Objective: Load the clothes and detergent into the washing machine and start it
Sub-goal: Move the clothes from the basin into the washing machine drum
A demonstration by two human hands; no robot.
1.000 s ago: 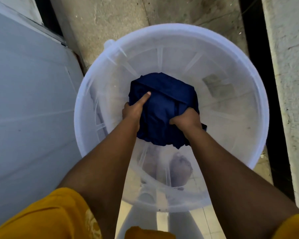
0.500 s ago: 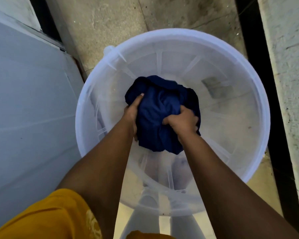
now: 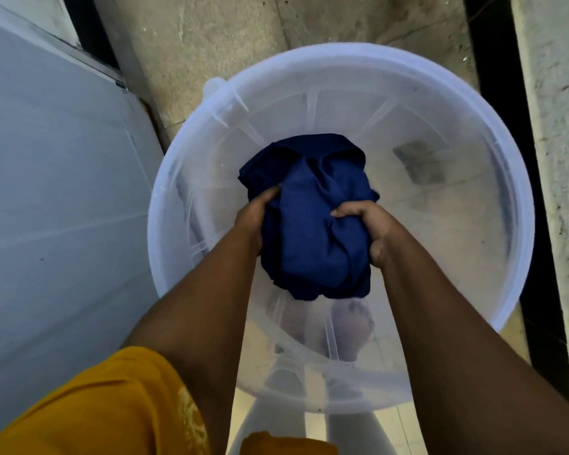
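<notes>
A bundle of dark blue cloth is bunched up inside a translucent white plastic tub that stands on the floor below me. My left hand grips the cloth's left side with curled fingers. My right hand clutches a fold on its right side. Both arms reach down into the tub, and the cloth hangs between the hands above the tub's bottom. My feet show blurred through the tub's near wall.
A pale grey-white flat surface fills the left side, close to the tub's rim. Rough concrete floor lies beyond the tub. A dark gap and a concrete wall run down the right.
Both hands have closed tighter on the blue cloth and gathered it into a bundle. The left forefinger, pointing out a second ago, now curls into the cloth, which has risen slightly.
</notes>
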